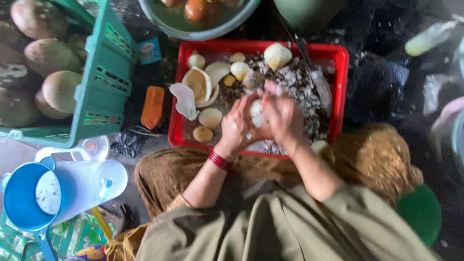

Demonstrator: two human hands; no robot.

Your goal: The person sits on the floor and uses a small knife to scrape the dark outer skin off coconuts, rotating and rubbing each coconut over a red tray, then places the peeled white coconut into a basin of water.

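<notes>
My left hand (238, 126) and my right hand (282, 117) are cupped together around a white coconut piece (257, 112) over a red tray (340, 72). Red bangles circle my left wrist. The tray holds several peeled white coconut pieces (277, 55), curved shell-like pieces (199, 84) and a heap of pale shavings (302, 89). A knife (315, 77) lies in the tray to the right of my hands, blade toward me.
A green crate (104, 82) of whole coconuts (59, 90) stands at left. A white jug (87, 183) and blue funnel (21, 195) sit lower left. A basin (203, 33) with water is behind the tray. An orange object (152, 106) lies between crate and tray.
</notes>
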